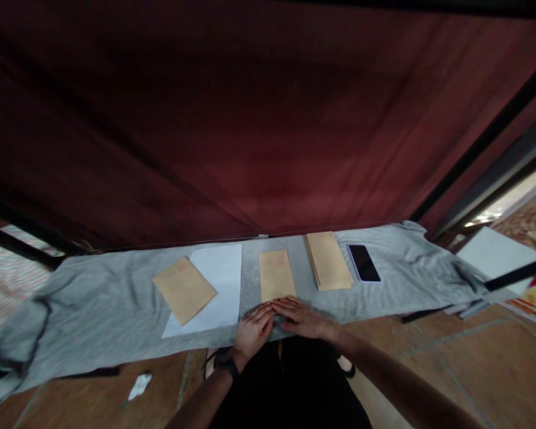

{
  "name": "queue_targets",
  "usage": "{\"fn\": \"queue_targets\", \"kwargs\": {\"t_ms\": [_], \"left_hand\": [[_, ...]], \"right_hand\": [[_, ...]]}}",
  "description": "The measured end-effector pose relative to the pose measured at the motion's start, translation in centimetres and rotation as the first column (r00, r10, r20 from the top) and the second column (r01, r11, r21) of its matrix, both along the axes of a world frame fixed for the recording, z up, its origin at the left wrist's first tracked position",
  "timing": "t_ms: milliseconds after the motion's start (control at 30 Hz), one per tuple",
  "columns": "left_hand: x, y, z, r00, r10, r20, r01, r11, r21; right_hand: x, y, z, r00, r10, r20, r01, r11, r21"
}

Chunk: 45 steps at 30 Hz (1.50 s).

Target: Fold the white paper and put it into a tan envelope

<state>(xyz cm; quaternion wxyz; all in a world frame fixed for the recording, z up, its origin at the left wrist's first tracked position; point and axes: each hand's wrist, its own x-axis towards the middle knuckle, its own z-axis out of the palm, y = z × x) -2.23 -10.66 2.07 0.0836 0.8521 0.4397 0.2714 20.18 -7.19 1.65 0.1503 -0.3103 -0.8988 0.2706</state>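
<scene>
A brown paper envelope lies in front of me on the grey cloth, with a faint red mark near its far right corner. My left hand rests at the near edge of this envelope, fingers stretched out and angled inward. From the other side my right hand reaches the same edge, its fingers extended flat. The fingertips of both hands meet there and cover the envelope's near end. Neither hand is wrapped round anything.
Left of the hands, another brown envelope overlaps white paper. To the right are a stack of brown envelopes and a phone. The narrow surface is covered by grey cloth. A dark red panel stands behind it.
</scene>
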Motion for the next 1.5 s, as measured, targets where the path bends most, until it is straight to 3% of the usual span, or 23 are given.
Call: {"fn": "queue_targets", "kwargs": {"t_ms": [100, 333, 500, 633, 733, 867, 1000, 1100, 1267, 1500], "left_hand": [[0.0, 0.0, 0.2, 1.0, -0.006, 0.023, 0.006, 1.0, -0.01], [0.1, 0.2, 0.0, 0.999, 0.014, 0.036, -0.014, 1.0, -0.016], [0.0, -0.3, 0.0, 0.999, 0.032, 0.025, -0.03, 0.998, -0.055], [0.5, -0.2, 1.0, 0.999, 0.038, -0.014, -0.039, 0.994, -0.1], [1.8, 2.0, 2.2, 0.997, 0.056, -0.06, -0.063, 0.992, -0.11], [4.4, 7.7, 2.7, 0.988, 0.032, -0.153, -0.04, 0.998, -0.056], [6.4, 12.4, 1.1, 0.953, 0.052, -0.298, -0.079, 0.993, -0.082], [6.8, 13.8, -0.5, 0.944, 0.073, -0.322, -0.104, 0.991, -0.081], [6.4, 13.0, -1.8, 0.934, 0.047, -0.355, -0.08, 0.994, -0.078], [5.3, 9.3, -1.0, 0.915, -0.131, -0.381, 0.096, 0.989, -0.109]], "right_hand": [[1.4, -1.2, 0.1, 0.996, -0.035, -0.076, 0.038, 0.998, 0.041], [1.8, -2.7, -1.7, 0.93, -0.261, -0.26, 0.299, 0.947, 0.119], [1.0, -2.8, -2.0, 0.917, -0.312, -0.249, 0.359, 0.918, 0.169], [0.9, -3.1, -1.8, 0.92, -0.326, -0.219, 0.366, 0.913, 0.181], [1.0, -3.3, -1.6, 0.925, -0.317, -0.21, 0.354, 0.92, 0.169], [0.9, -3.4, -1.4, 0.917, -0.317, -0.242, 0.356, 0.925, 0.135], [0.7, -3.4, -1.4, 0.908, -0.326, -0.262, 0.365, 0.924, 0.115], [0.5, -3.4, -1.5, 0.901, -0.347, -0.262, 0.384, 0.917, 0.107], [0.6, -3.4, -1.3, 0.905, -0.341, -0.256, 0.375, 0.922, 0.097], [0.7, -3.5, -1.3, 0.916, -0.307, -0.259, 0.346, 0.931, 0.121]]}}
